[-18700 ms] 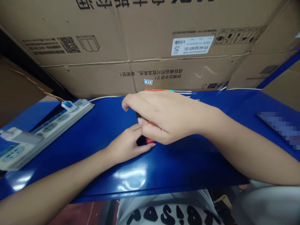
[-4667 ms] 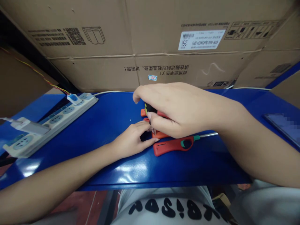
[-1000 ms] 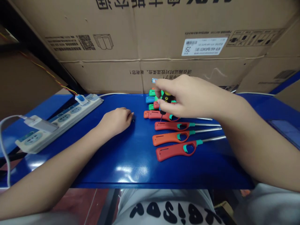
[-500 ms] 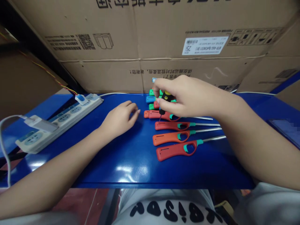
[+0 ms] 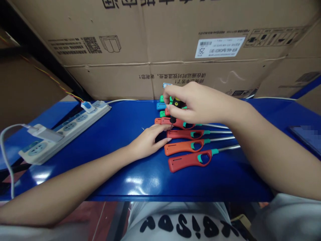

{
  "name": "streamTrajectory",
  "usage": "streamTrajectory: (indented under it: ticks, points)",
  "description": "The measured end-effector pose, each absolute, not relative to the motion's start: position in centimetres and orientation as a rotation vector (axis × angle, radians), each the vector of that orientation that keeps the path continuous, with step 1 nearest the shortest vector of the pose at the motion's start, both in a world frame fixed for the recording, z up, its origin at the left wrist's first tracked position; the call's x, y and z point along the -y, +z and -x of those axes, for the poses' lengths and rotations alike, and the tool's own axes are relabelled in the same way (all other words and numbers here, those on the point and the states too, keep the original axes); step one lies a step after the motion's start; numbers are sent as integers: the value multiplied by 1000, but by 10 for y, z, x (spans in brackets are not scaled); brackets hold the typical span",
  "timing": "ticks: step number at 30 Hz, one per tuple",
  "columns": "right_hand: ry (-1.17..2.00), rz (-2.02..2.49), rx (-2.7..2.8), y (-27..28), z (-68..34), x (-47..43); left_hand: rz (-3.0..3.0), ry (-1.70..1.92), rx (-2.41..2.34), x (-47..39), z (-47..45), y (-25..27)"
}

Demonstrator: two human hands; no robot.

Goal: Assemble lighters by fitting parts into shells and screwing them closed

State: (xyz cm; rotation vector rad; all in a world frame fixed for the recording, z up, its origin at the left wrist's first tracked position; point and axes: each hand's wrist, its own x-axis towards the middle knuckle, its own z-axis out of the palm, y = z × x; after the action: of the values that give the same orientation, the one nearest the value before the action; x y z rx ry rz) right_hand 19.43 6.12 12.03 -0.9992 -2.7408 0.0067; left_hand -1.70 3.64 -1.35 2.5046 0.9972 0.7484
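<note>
My right hand (image 5: 203,102) is closed around the black and yellow handle of a screwdriver (image 5: 173,117). The thin shaft points down to the butt end of a red gas lighter (image 5: 184,134); whether the tip sits in a screw hole is too small to see. At that same end, my left hand (image 5: 144,142) has its thumb and index finger on either side of the red handle, steadying it. Nearer to me lie an orange lighter (image 5: 180,147) and another red lighter (image 5: 185,162). Beyond are several more lighters, among them a blue lighter (image 5: 161,106), partly hidden by my right hand.
On the left of the blue table (image 5: 112,180) lies a white power strip (image 5: 75,129) with a plugged-in charger (image 5: 48,133) and cables. A large cardboard box (image 5: 125,53) stands along the back. Some dark flat object (image 5: 304,139) lies at the right.
My left hand has moved right from the bare tabletop to the end of the red lighter and taken hold of it. My right hand and the screwdriver have hardly moved.
</note>
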Motion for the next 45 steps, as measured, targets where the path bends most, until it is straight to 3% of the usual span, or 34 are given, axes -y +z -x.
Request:
streamTrajectory:
  ticks: [9, 18, 24, 38, 45]
  points:
    - [-398, 1379, 2408, 98, -166, -50, -2415, 794, -957, -36, 17, -15]
    - [-75, 889, 2734, 108, -170, -34, -2433, 801, -944, -35, 20, -16]
    - [-265, 1122, 2695, 113, -171, -36, -2431, 788, -917, -36, 20, -15]
    - [-22, 812, 2812, 115, -176, -37, -2453, 810, -918, -37, 22, -16]
    - [-170, 1129, 2793, 125, -168, -37, -2415, 836, -912, -38, 21, -16]
